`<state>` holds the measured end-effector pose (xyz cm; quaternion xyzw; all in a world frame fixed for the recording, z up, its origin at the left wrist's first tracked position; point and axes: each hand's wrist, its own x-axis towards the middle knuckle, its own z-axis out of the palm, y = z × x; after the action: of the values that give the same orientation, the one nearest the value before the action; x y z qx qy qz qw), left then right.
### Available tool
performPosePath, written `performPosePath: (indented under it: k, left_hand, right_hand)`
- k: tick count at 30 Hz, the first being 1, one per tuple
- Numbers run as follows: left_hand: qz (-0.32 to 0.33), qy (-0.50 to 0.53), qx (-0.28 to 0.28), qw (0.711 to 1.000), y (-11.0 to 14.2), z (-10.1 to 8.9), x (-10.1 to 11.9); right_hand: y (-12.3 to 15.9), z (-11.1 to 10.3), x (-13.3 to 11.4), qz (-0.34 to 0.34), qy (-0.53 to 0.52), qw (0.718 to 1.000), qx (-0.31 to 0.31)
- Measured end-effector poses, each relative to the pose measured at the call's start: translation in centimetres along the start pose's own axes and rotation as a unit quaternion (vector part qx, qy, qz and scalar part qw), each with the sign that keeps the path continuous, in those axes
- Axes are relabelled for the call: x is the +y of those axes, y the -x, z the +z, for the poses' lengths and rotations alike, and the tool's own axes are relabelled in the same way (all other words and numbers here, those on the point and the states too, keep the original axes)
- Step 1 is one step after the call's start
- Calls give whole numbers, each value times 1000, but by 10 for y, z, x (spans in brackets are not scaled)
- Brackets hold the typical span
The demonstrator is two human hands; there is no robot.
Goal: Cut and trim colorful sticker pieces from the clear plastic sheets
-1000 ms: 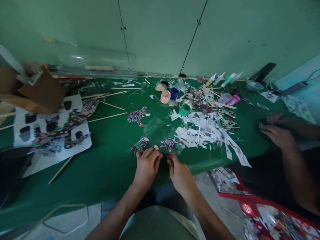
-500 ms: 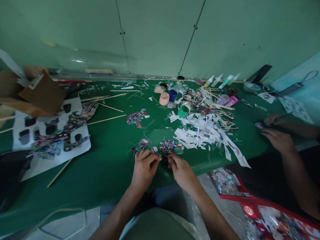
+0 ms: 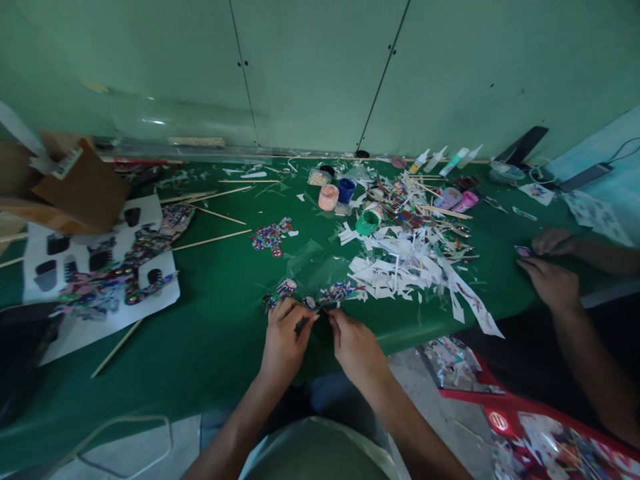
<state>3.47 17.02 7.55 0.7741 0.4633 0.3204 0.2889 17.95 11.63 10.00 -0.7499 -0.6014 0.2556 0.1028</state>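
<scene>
Near the front edge of the green table, my left hand (image 3: 285,337) is closed in a pinch, palm down. What its fingertips hold is too small to make out. My right hand (image 3: 356,343) is closed beside it, a narrow gap away, around a thin dark piece I cannot identify. Just beyond the left fingers lie a small round white-topped piece (image 3: 287,288) and another round piece (image 3: 309,303). A cluster of blue, red and white bits (image 3: 337,291) sits beyond the right fingertips. A similar multicoloured cluster (image 3: 271,235) lies farther off.
White paper scraps (image 3: 400,263) spread to the right. Behind them stand a green paint pot (image 3: 368,223), a peach pot (image 3: 329,197) and a blue pot (image 3: 346,189). Wooden sticks (image 3: 213,240) and a cardboard box (image 3: 83,190) are at left. Another person's hands (image 3: 550,277) work at right.
My fingertips stay close together in the same area, and the right hand has shifted slightly. The cluster beyond the right fingertips looks partly changed in shape. The camera view has tilted a little.
</scene>
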Motion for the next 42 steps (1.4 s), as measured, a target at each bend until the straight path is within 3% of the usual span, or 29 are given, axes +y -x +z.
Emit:
performPosePath:
  k: [4,12,18,29,36,39,42]
  left_hand:
    - [-29,6,12,999,0,1,2]
    - [37,-9,-9,999,2,-1,1]
    - [43,17,26,999,5,-3,3]
    - [60,12,26,998,2,-6,4]
    - [7,28,30,999,-1,-1,4]
    - [-56,132,27,989,-3,-6,4]
    - [-113,257,33,959,-13,-22,2]
  right_hand:
    - [10,7,-7,26,26,999,2]
    - [2,-3,-2,39,-20,999,-26]
    - [-7,-12,7,-10,-101,994,-41]
    - [-6,-13,5,-46,-68,996,-45]
    - [-6,-8,-1,-20,-21,999,-38]
    - [-7,-10,-1,-1,-37,999,-40]
    - [-9,-11,1,3,-58,997,-50]
